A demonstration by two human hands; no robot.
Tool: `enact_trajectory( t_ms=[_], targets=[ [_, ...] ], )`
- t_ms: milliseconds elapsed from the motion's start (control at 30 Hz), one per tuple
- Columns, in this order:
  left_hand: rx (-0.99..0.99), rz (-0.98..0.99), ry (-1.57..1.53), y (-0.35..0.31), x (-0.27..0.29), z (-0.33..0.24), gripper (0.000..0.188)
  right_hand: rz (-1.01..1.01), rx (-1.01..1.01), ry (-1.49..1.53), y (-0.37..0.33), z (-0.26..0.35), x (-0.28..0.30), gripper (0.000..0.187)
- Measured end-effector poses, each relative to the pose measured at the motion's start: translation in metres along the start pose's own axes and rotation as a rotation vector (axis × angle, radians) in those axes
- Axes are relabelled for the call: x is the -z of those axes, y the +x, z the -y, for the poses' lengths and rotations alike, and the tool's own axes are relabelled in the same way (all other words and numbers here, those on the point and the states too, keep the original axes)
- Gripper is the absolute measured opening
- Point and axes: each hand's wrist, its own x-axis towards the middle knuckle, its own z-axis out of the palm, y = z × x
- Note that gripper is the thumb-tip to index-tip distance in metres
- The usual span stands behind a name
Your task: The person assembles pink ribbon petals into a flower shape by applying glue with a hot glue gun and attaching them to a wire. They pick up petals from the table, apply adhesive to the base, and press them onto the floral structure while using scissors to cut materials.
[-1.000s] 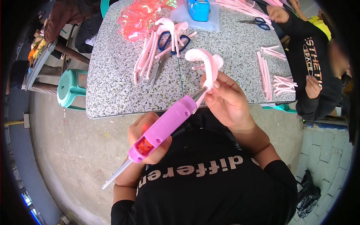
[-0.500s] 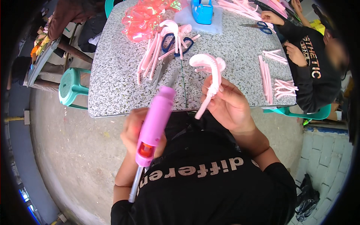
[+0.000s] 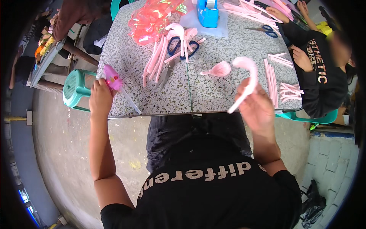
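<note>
My left hand (image 3: 101,97) is at the table's left edge, its fingers closed on a pink glue gun (image 3: 113,79). A long translucent glue stick (image 3: 131,101) sticks out of the gun toward the table's front edge. My right hand (image 3: 258,108) pinches a pale pink hooked strip (image 3: 249,72), its curl up and its straight tail pointing down left; the strip is slightly blurred. On the table left of it lies a pink ribbed piece shaped like a spoon or petal (image 3: 221,69). Farther left, pink curled strips (image 3: 176,28) partly cover dark-handled scissors (image 3: 166,74).
Crumpled shiny pink film (image 3: 152,23) and a blue tape dispenser (image 3: 207,14) stand at the back of the speckled table (image 3: 129,57). Pink strips (image 3: 271,82) lie at the right, near a co-worker's hand (image 3: 301,57). A green stool (image 3: 76,87) stands left.
My left hand has carried the glue gun left to the table's edge, turning it. My right hand has moved right with the hooked strip, uncovering the ribbed piece on the table.
</note>
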Motion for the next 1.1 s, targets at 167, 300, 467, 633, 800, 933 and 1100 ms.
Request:
enact_trajectory(
  t_ms=[167, 300, 467, 633, 800, 933, 1100],
  targets=[
    [-0.068, 0.089, -0.281, 0.005, -0.013, 0.012, 0.05, 0.017, 0.124, -0.041, -0.002, 0.036, -0.005, 0.022],
    [-0.029, 0.177, -0.674, 0.0, 0.0, 0.012, 0.057, 0.024, 0.148, 0.003, 0.0, 0.041, 0.0, 0.022],
    [0.006, -0.022, -0.383, -0.01, 0.034, -0.012, 0.049, -0.142, 0.118, -0.039, -0.002, 0.03, -0.005, 0.018],
    [-0.55, -0.121, -0.835, -0.027, 0.079, -0.152, 0.049, 0.08, 0.07, -0.064, 0.0, 0.02, -0.003, 0.02],
    [-0.828, 0.99, -1.12, -0.077, 0.078, -0.09, 0.022, -0.028, 0.172, -0.023, 0.013, 0.035, 0.015, 0.021],
    [0.555, 0.449, -1.031, -0.166, 0.04, 0.09, 0.015, -0.088, 0.21, 0.014, 0.013, 0.046, 0.033, 0.021],
    [0.927, 0.901, 0.294, -0.231, 0.074, 0.197, 0.043, -0.095, 0.187, -0.023, 0.015, 0.044, 0.033, 0.021]
  ],
)
